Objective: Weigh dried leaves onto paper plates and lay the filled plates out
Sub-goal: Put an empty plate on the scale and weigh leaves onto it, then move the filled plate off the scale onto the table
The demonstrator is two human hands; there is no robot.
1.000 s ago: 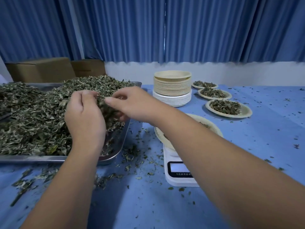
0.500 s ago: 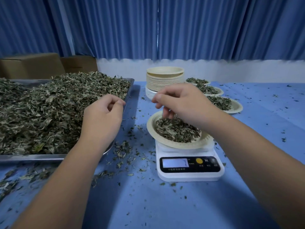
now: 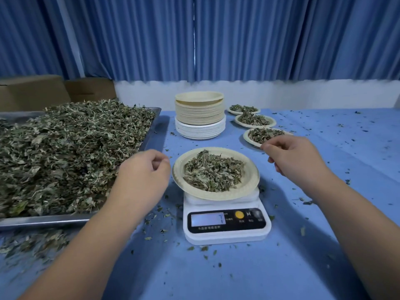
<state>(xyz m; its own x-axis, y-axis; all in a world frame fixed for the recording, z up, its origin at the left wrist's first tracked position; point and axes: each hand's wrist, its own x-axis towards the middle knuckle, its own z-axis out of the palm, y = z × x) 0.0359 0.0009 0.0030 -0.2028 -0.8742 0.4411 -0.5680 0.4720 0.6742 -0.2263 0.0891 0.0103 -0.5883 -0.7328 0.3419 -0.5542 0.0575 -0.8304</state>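
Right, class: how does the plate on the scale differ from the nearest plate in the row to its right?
The scale plate sits raised on the scale; the row plate lies on the table. The scale plate shows whole; the right hand covers the row plate's near edge. Both are pale plates holding dried leaves.

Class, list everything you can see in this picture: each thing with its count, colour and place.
metal tray: one, silver, left on table
dried leaves: one heap, grey-green, in the tray
plate stack: one, beige over white, behind the scale
scale: one, white, near centre
plate on scale: one, beige, holding leaves
filled plates: three, beige, row at back right
cardboard boxes: two, brown, back left
tablecloth: one, blue, strewn with leaf bits
curtain: blue, along the back
left hand: loosely curled, left of the weighing plate
right hand: loosely curled, right of it
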